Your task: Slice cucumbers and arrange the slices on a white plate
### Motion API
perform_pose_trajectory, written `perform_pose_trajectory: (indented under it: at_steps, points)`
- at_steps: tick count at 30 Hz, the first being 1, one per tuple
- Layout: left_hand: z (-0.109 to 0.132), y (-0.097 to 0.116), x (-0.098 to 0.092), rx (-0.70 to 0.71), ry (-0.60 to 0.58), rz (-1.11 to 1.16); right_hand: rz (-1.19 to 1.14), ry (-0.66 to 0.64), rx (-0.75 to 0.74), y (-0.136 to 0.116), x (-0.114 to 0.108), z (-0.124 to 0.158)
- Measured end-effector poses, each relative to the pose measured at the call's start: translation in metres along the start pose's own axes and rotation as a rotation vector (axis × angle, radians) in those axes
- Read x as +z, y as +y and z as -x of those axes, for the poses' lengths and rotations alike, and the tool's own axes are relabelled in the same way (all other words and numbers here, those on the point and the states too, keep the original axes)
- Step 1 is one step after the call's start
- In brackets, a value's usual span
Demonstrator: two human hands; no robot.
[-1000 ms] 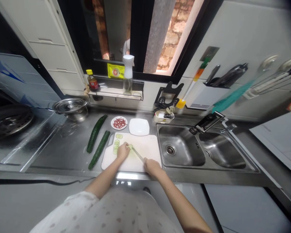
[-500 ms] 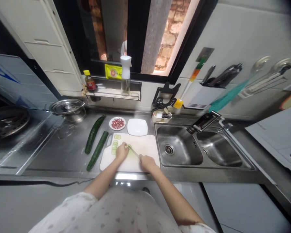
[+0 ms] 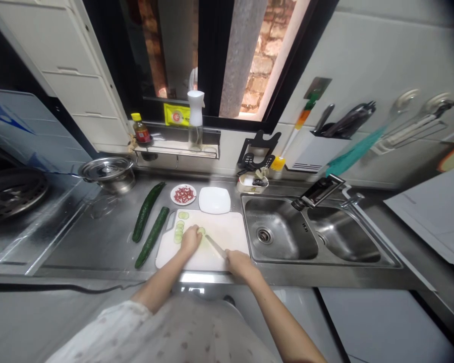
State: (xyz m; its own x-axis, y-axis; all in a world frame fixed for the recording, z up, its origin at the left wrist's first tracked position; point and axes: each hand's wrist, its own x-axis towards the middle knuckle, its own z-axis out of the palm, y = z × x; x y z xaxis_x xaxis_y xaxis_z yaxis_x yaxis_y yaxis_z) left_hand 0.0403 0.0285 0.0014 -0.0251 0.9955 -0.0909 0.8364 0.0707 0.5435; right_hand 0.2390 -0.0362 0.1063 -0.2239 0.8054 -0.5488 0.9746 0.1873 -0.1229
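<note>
My right hand (image 3: pixel 239 264) is closed round the handle of a knife (image 3: pixel 215 246), its blade angled up and left over the white cutting board (image 3: pixel 227 227). Fingers of my left hand (image 3: pixel 191 240) are closed on pale green cucumber slices (image 3: pixel 201 231) on the board; part of what they hold is hidden. Just left of that hand, several cut cucumber slices (image 3: pixel 179 232) overlap in a column, with a couple more above them. Two whole dark green cucumbers (image 3: pixel 148 212) lie left of the board on the steel counter.
Behind the board stand a plate of chopped red pieces (image 3: pixel 183 194) and a white dish (image 3: pixel 214 199). A double steel sink (image 3: pixel 280 227) with a black faucet (image 3: pixel 314 194) adjoins on the right. A lidded pot (image 3: pixel 111 174) sits back left, below a shelf holding bottles.
My right hand has drawn the knife to the right and slightly down, away from my left fingers. My left hand has stayed nearly in place at the cucumber.
</note>
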Motion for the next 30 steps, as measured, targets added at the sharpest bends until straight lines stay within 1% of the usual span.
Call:
perform_pose_trajectory:
  at_steps: [3, 5, 8, 10, 14, 17, 20, 24, 27, 30]
  points:
    - [-0.002, 0.001, 0.0, -0.032, -0.006, 0.004, -0.064, 0.074, 0.024, 0.004, 0.002, -0.001]
    - [-0.003, 0.002, 0.001, -0.065, -0.004, 0.014, -0.122, 0.128, 0.075, 0.006, 0.005, -0.003]
    - [-0.004, 0.004, 0.001, -0.082, 0.028, 0.035, -0.192, 0.171, 0.175, 0.007, 0.011, -0.009]
    - [-0.004, 0.005, 0.001, -0.075, 0.062, 0.045, -0.219, 0.191, 0.209, 0.008, 0.015, -0.012]
    - [-0.004, 0.01, -0.003, -0.075, 0.09, 0.085, -0.243, 0.193, 0.245, 0.01, 0.018, -0.017]
    - [-0.001, 0.015, -0.01, -0.097, 0.073, 0.171, -0.238, 0.181, 0.259, 0.011, 0.018, -0.019]
    - [0.008, 0.017, -0.016, -0.133, 0.053, 0.273, -0.235, 0.172, 0.265, 0.011, 0.017, -0.019]
    - [0.027, 0.007, -0.025, -0.164, 0.022, 0.338, -0.236, 0.174, 0.251, 0.011, 0.016, -0.02]
    - [0.041, -0.009, -0.032, -0.209, 0.013, 0.334, -0.227, 0.165, 0.252, 0.01, 0.015, -0.02]
    - [0.05, -0.026, -0.038, -0.276, 0.025, 0.31, -0.199, 0.151, 0.255, 0.008, 0.015, -0.021]
